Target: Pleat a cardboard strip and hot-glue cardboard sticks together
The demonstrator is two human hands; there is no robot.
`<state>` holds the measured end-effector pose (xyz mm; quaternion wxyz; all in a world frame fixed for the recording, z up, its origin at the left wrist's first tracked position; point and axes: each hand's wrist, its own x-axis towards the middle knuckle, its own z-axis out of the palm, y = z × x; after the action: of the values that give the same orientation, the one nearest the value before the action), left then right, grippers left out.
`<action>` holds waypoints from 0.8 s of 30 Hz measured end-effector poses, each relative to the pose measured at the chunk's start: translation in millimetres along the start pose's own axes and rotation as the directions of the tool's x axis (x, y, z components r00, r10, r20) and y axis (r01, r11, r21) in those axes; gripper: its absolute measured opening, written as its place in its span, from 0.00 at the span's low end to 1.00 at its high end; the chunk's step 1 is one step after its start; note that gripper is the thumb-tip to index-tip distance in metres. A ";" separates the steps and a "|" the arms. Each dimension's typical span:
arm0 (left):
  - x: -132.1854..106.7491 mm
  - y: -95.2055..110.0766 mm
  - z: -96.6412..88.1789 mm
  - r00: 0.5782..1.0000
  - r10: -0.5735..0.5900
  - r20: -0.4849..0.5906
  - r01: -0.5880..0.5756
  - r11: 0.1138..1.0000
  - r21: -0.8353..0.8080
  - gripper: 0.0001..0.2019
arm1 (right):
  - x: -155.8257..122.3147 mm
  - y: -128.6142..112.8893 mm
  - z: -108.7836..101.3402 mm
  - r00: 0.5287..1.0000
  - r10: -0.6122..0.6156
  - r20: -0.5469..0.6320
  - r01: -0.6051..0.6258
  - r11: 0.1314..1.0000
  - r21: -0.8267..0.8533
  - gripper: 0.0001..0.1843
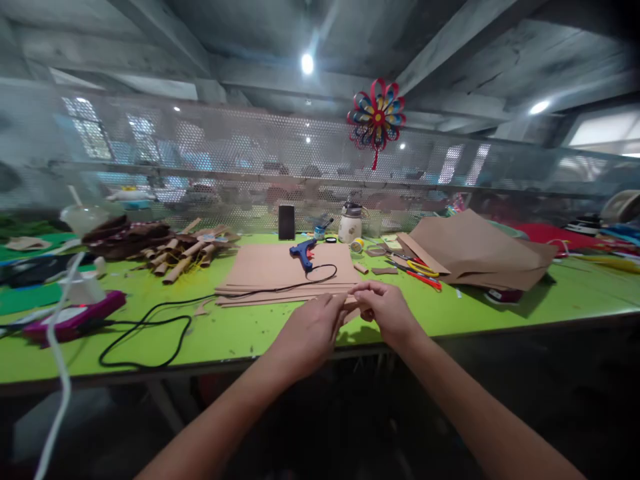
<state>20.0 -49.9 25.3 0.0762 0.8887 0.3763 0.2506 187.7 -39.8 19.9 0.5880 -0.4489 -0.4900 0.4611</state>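
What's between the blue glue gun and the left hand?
Head view: between the glue gun and the left hand lie stacked brown sheets, with a black cord across them.

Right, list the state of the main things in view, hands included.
Left hand: pinching paper piece
Right hand: pinching paper piece
Glue gun: lying on paper sheets
Paper sheets: stacked, flat
Power strip: red light lit
Black cord: loosely looped
Bottle: upright
Ceiling lamp: lit
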 end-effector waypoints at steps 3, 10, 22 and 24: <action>-3.6 1.5 13.0 0.999 -0.032 -0.027 0.035 0.996 0.081 0.23 | -1.9 5.2 4.0 0.996 0.084 0.024 -0.085 0.994 0.073 0.09; -10.4 -7.2 22.6 0.995 -0.101 -0.027 0.101 0.995 0.021 0.18 | -13.7 3.5 1.6 0.982 0.070 0.175 -0.090 0.990 0.109 0.17; -15.0 9.7 20.7 0.936 -0.325 0.137 0.236 0.290 -0.928 0.17 | -29.9 0.5 -0.4 0.929 -0.201 0.311 0.245 0.963 -0.112 0.15; -16.5 12.9 24.1 0.926 -0.348 0.149 0.235 0.222 -0.946 0.18 | -31.5 1.2 4.0 0.921 -0.197 0.335 0.244 0.964 -0.104 0.14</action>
<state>30.5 -69.4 2.3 0.6173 0.5659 0.3141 0.4472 180.7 -70.2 14.1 0.5145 -0.3506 -0.6589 0.4221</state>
